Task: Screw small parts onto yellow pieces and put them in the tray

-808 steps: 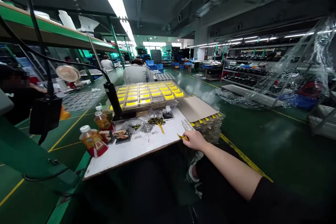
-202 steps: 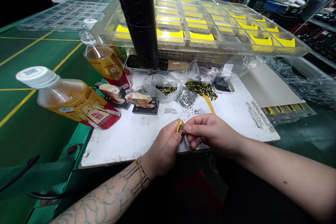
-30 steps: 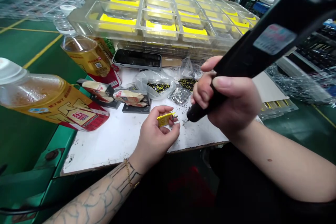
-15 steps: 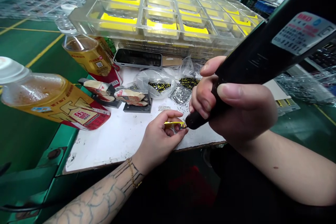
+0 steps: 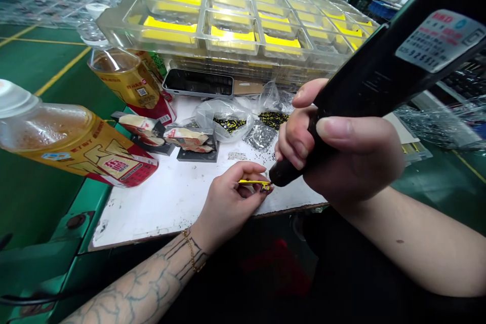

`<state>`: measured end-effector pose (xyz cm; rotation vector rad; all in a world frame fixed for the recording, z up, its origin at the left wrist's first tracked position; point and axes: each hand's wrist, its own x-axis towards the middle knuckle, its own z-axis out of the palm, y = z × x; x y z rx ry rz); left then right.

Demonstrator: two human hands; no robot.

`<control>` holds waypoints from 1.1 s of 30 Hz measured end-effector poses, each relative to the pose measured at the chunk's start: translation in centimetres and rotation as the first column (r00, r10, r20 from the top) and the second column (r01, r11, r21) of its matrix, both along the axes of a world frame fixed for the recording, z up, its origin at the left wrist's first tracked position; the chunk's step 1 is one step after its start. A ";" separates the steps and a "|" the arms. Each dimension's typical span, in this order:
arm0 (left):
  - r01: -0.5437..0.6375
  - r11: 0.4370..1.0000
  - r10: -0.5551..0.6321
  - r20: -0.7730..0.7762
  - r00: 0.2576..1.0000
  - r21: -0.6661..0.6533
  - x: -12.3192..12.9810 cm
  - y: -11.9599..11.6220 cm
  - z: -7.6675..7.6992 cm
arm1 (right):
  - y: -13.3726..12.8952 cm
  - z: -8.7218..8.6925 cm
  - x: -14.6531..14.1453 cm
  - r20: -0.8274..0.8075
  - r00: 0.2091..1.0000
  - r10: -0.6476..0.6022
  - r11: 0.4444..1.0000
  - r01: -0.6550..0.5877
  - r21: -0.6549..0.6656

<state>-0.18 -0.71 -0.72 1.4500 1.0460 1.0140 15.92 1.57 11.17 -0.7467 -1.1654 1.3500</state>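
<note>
My left hand [image 5: 235,195] pinches a small yellow piece [image 5: 253,182] above the front part of the white tabletop [image 5: 159,212]. Dark detail shows at the piece's right end, by my fingertips. My right hand [image 5: 341,152] is wrapped round a black handheld tool [image 5: 364,81] with a white label, which slants down to the left. The tool's rounded tip is at the right end of the yellow piece; whether they touch is hidden. Beyond my hands lie a pile of tiny silvery parts [image 5: 261,135] and a plastic bag [image 5: 228,120] of black and yellow pieces.
Clear trays [image 5: 243,53] with yellow parts are stacked at the back. A phone [image 5: 199,83] lies before them. Two drink bottles [image 5: 76,136] stand or lean at the left, beside two dark blocks [image 5: 197,154] bearing taped lumps. Another bag [image 5: 275,96] sits further right.
The yellow piece has tilted slightly in my left hand, and more of its right end shows. Both hands keep their holds, and the tool has shifted very slightly.
</note>
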 end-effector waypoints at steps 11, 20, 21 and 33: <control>-0.012 1.000 0.012 0.011 1.000 0.026 0.2 -0.1 0.1 | -0.1 -0.2 -0.2 0.000 1.000 -0.022 1.000 0.022 -0.020; 0.022 0.997 -0.007 0.181 0.983 -0.080 -0.2 0.1 -0.1 | 0.3 0.8 0.0 0.044 0.983 -0.176 0.983 0.173 0.068; 0.033 0.995 -0.016 0.183 0.983 -0.091 -0.2 0.1 -0.1 | 0.3 1.0 0.0 0.042 0.978 -0.202 0.976 0.198 0.092; 0.233 0.969 -0.226 0.091 0.970 -0.084 -0.4 0.1 0.5 | 0.5 3.1 -1.3 0.113 0.977 -0.184 0.976 0.168 0.138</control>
